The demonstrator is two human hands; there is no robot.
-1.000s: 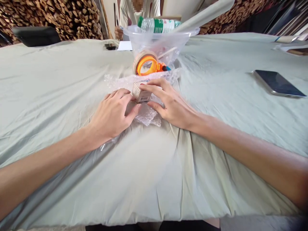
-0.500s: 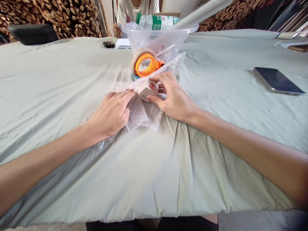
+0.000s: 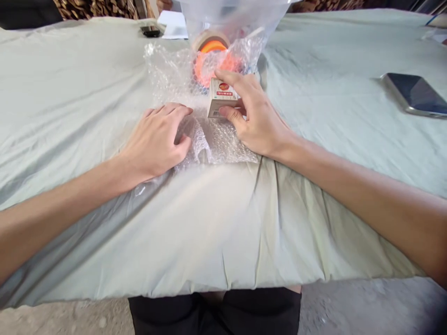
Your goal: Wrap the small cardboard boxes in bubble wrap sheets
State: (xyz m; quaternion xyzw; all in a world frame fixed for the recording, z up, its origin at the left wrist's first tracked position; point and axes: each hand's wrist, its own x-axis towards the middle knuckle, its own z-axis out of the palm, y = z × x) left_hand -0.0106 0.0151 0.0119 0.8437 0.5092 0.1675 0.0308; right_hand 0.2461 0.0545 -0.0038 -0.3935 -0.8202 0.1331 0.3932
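A small white cardboard box (image 3: 219, 97) with a red logo is gripped between the thumb and fingers of my right hand (image 3: 253, 109). Beneath it, a sheet of bubble wrap (image 3: 223, 139) lies on the cloth-covered table (image 3: 195, 223), its far part raised and see-through. My left hand (image 3: 159, 132) rests palm down on the left part of the wrap, fingers stretched and thumb apart, holding nothing. Behind the raised wrap are an orange tape dispenser (image 3: 213, 46) and a brown roll of tape (image 3: 209, 36), partly veiled by it.
A clear plastic tub (image 3: 237, 16) stands at the back behind the tape. Toward the right lies a smartphone (image 3: 417, 93). White paper (image 3: 173, 24) and another dark phone (image 3: 150, 31) are at the far left, near a black case (image 3: 30, 13).
My view has tilted down. The box has turned more upright in my right hand, away from my left fingertips. The far part of the bubble wrap has spread open in front of the tape.
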